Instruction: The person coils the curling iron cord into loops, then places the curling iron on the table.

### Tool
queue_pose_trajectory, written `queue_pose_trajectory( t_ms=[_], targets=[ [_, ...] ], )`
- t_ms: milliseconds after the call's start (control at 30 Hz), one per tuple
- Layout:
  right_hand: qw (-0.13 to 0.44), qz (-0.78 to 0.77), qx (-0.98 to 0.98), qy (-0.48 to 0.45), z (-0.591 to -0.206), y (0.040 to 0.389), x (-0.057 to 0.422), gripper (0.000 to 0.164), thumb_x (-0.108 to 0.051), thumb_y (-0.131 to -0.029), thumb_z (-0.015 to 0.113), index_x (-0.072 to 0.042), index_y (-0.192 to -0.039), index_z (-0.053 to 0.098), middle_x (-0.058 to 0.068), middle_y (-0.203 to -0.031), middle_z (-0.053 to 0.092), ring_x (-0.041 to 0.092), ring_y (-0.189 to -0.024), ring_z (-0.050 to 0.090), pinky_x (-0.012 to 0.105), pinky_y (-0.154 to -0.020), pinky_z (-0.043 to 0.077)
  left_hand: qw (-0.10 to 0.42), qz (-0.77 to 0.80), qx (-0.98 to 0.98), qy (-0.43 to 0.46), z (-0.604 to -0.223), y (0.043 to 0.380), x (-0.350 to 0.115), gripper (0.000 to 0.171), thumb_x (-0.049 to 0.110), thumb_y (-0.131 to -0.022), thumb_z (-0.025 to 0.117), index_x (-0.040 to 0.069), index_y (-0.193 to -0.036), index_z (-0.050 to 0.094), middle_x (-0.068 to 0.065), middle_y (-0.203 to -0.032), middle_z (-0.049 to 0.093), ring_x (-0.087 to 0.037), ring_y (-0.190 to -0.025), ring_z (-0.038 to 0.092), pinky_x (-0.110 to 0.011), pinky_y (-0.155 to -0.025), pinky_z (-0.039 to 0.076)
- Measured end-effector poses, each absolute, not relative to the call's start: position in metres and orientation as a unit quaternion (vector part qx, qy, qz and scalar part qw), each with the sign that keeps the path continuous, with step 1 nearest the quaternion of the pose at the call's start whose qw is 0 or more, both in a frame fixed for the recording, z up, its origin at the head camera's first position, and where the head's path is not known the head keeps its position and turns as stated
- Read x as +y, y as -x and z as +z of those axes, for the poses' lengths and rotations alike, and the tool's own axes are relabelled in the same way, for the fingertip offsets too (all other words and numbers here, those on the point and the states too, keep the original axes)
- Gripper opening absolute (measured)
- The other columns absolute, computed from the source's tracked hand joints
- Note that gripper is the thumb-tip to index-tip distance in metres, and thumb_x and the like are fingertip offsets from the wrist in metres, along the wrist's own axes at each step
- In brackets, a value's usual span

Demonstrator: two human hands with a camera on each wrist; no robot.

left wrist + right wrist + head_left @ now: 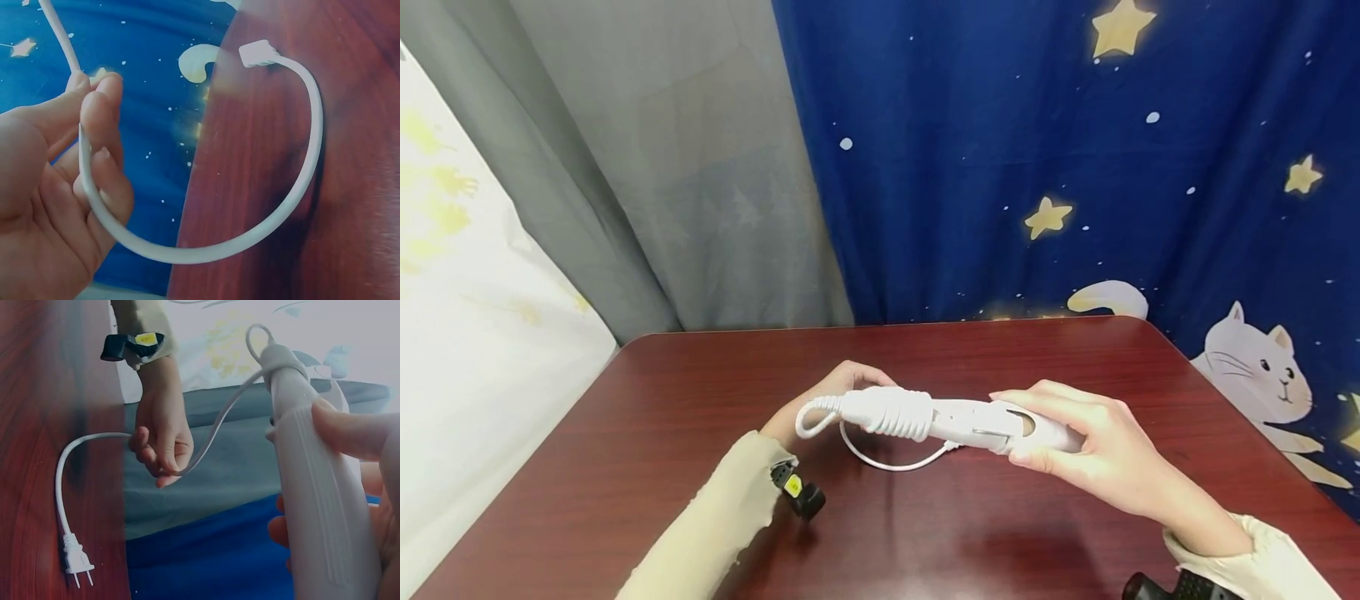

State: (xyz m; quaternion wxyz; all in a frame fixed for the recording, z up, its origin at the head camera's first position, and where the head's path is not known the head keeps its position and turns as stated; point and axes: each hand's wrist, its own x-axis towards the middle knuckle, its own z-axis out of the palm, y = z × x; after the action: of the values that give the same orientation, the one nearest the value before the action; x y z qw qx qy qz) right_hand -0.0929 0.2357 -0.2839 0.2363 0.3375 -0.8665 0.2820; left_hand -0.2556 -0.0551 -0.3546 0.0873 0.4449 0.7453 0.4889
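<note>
Gripped white corded appliance (958,419) in right hand (1097,442), with fingers and thumb curled round its body, above red-brown table (700,375). Pinched white cord (187,255) between thumb and fingertips of left hand (164,434), near appliance's coil-wrapped end. Showed two-pronged plug (76,557) at cord's tip, apart from left hand. Wore cream sleeves (700,525) and black wrist cameras (807,502).

white handheld appliance (958,422): raised above table (700,383) | cord (901,415): wound round one end | two-pin plug (77,557): pins bare

A grey curtain (700,167) meets a starry blue curtain (940,192) — behind the reddish table (625,442).
</note>
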Motion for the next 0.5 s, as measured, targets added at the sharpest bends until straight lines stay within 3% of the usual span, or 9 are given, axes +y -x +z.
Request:
queue_pose_trajectory(
  t_ms=[133, 233, 367, 500],
  targets=[
    [0.218, 0.256, -0.865, -0.372, -0.285, 0.094, 0.236, 0.047, -0.026, -0.073, 0.077, -0.027, -0.118, 0.061, -0.02, -0.093, 0.056, -0.003, -0.074, 0.05, 0.012, -0.06, 0.036, 0.124, 0.483, 0.794, -0.348, -0.35, 0.258, -0.048, 0.017, 0.016, -0.083, 0.068, -0.002, -0.083, 0.069, -0.002, -0.064, 0.064, -0.006, -0.05, 0.051, -0.022, -0.045, 0.042],
    [0.206, 0.222, -0.867, -0.396, -0.286, 0.094, 0.235, 0.046, -0.032, -0.076, 0.074, -0.028, -0.119, 0.06, -0.021, -0.094, 0.055, -0.005, -0.071, 0.048, 0.01, -0.057, 0.034, 0.104, 0.448, 0.836, -0.299, -0.345, 0.259, -0.045, 0.026, 0.028, -0.076, 0.075, 0.005, -0.069, 0.068, 0.001, -0.049, 0.056, -0.009, -0.039, 0.044, -0.022, -0.039, 0.037],
    [0.193, 0.183, -0.87, -0.416, -0.289, 0.095, 0.232, 0.043, -0.04, -0.078, 0.071, -0.032, -0.118, 0.06, -0.023, -0.093, 0.054, -0.008, -0.068, 0.046, 0.01, -0.054, 0.032, 0.038, 0.381, 0.871, -0.307, -0.34, 0.265, -0.045, 0.029, 0.034, -0.067, 0.081, 0.012, -0.058, 0.065, 0.007, -0.047, 0.052, -0.005, -0.046, 0.044, -0.021, -0.044, 0.037],
    [0.178, 0.167, -0.87, -0.429, -0.293, 0.096, 0.23, 0.04, -0.043, -0.078, 0.069, -0.033, -0.116, 0.061, -0.023, -0.091, 0.053, -0.008, -0.066, 0.045, 0.012, -0.053, 0.032, 0.056, 0.378, 0.847, -0.37, -0.328, 0.269, -0.047, 0.015, 0.02, -0.075, 0.077, 0.007, -0.072, 0.071, 0.004, -0.062, 0.063, -0.004, -0.061, 0.051, -0.022, -0.055, 0.043]
  ],
)
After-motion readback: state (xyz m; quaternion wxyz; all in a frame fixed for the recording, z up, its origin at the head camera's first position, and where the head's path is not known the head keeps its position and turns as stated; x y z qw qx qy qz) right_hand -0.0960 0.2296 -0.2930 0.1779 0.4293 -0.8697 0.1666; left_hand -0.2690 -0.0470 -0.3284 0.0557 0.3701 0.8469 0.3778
